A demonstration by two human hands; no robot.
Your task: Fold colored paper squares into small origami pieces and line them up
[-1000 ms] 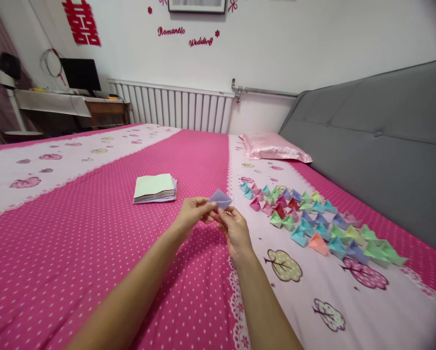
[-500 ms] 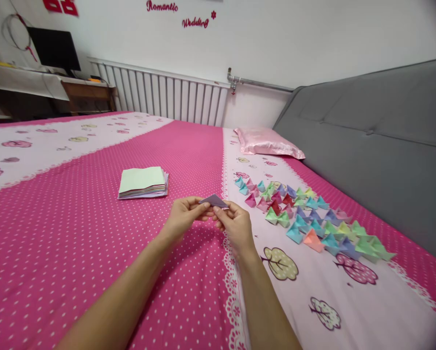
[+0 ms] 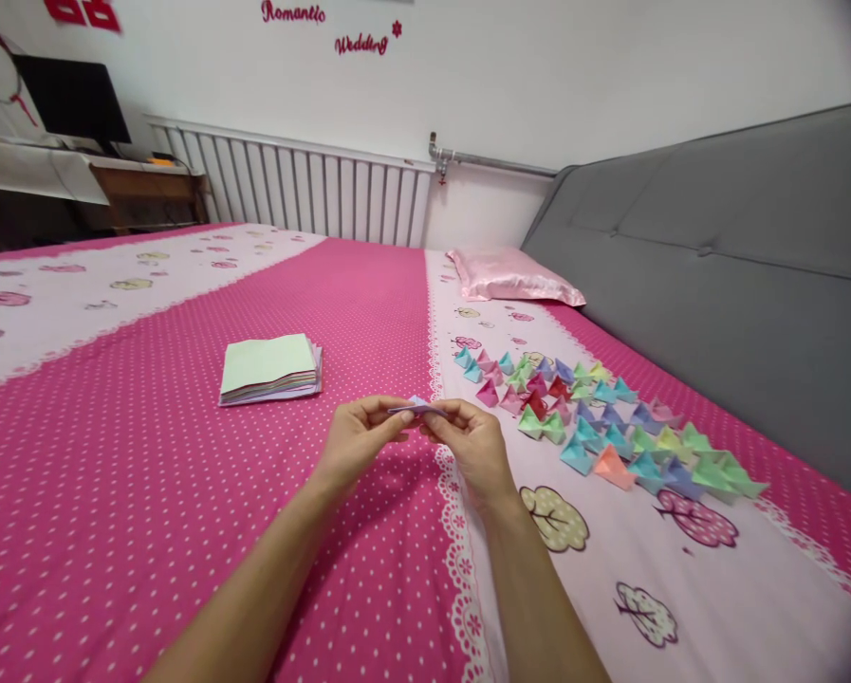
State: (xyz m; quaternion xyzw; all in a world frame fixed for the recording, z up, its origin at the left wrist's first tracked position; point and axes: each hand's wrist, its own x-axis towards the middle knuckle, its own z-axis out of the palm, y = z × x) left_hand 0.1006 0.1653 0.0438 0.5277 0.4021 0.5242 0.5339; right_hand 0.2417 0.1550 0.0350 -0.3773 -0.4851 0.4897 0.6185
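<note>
Between my two hands is a small piece of folded purple paper [image 3: 417,406], held level with a little peak standing up at its middle. My left hand [image 3: 360,432] pinches its left end between thumb and fingers. The right end is pinched the same way by my right hand [image 3: 470,438]. Both thumbs lie on the near side, and the fingers cover much of the paper. To the right stand several rows of folded paper boats [image 3: 614,467] in green, blue, pink, red and purple. A stack of coloured paper sheets [image 3: 269,365], pale green on top, lies to the left.
Everything rests on a bed with a pink dotted bedspread [image 3: 147,455]. A pink pillow [image 3: 514,275] lies at the far end, beside a grey padded headboard [image 3: 716,218]. Behind are a white radiator [image 3: 311,185] and a desk with a monitor [image 3: 76,100].
The purple paper showed a flat triangle before; now it is tilted and spread, with a small peak in the middle. Both hands keep their pinch. The view has shifted slightly.
</note>
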